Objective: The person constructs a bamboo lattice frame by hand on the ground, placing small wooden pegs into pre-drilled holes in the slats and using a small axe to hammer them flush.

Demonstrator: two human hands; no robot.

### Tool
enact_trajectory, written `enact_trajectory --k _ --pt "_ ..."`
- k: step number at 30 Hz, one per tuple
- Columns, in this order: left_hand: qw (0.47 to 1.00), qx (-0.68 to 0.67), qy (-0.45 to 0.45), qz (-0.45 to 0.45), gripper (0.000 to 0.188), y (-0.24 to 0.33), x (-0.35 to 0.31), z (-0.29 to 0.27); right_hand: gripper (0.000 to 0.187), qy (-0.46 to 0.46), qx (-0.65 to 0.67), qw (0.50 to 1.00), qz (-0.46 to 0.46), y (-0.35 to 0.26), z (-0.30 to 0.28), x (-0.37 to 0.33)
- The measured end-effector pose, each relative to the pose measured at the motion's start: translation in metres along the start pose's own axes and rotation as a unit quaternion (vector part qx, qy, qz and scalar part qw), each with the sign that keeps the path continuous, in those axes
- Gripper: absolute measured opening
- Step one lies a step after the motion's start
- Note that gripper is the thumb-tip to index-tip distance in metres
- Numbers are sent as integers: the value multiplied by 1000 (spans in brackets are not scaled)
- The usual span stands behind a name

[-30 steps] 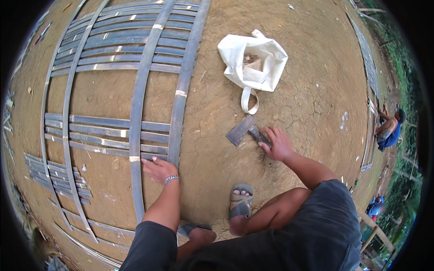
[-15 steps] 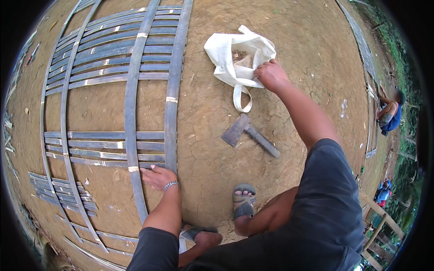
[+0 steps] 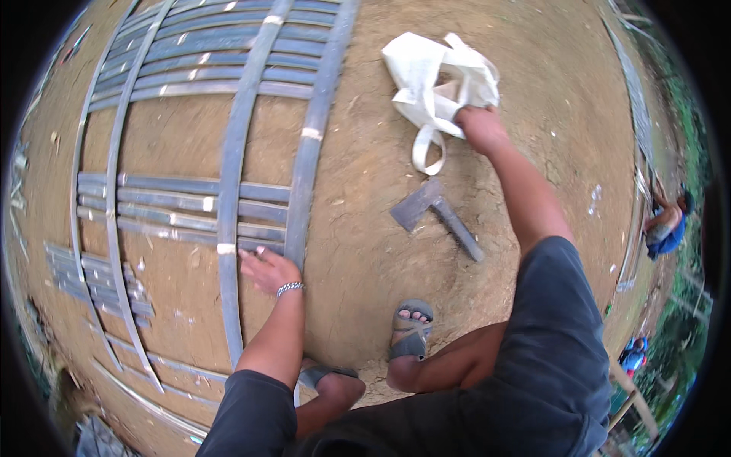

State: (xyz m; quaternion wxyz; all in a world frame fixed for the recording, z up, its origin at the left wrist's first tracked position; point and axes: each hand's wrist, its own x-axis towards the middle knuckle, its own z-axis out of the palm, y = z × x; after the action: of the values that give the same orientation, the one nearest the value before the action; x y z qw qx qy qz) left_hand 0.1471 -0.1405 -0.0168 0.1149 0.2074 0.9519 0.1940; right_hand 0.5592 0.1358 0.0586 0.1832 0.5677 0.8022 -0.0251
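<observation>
White bag (image 3: pixel 417 72) — hatchet (image 3: pixel 451 218) just beside.

Left hand (image 3: pixel 270 271): silver chain bracelet (image 3: pixel 290 288) at wrist | dark short sleeves (image 3: pixel 255 411) | grey open-toed strap sandals (image 3: pixel 412 335)

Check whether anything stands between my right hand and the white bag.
Nothing visible does: your right hand is right at the lower-right edge of the white bag, its fingers mostly out of sight. The hatchet lies to the hand's lower left in the view, out of the way.
</observation>
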Motion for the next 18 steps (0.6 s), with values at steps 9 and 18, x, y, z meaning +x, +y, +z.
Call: enact_trajectory --k 9,18 --pt "935 -212 -154 238 36 -23 -58 -74 14 232 338 894 -181 -119 -35 -100" --pt "759 -526 -365 -114 22 1 -115 -76 26 -174 587 787 -77 -274 -19 -180"
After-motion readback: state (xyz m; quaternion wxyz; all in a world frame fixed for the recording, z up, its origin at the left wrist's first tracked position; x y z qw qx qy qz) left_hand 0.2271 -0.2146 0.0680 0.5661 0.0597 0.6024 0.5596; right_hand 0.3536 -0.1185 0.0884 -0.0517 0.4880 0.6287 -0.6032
